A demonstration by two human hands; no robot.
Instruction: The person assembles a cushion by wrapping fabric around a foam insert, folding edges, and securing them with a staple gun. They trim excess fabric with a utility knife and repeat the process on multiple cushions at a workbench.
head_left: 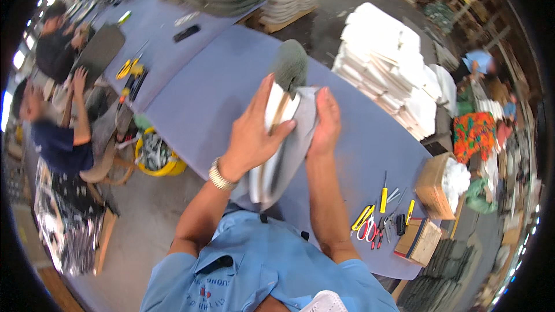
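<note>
Above the near part of the blue-grey table [202, 92] I hold a long cushion [257, 180] on its edge. White padding and a thin brown layer show along its open side. Grey-green fabric [291, 62] wraps its rounded far end, and a paler grey flap [302, 124] hangs along the right. My left hand [250, 133] is pressed to the left side, its thumb reaching across the padding. My right hand [325, 127] grips the fabric on the right side. Its fingertips are partly hidden behind the flap.
Scissors [366, 231], pliers, cutters and a yellow-handled screwdriver [384, 199] lie at the right, beside cardboard boxes [435, 188]. White foam pieces [376, 58] are stacked beyond the table. A yellow basket [173, 167] stands at left, near two people working [60, 144].
</note>
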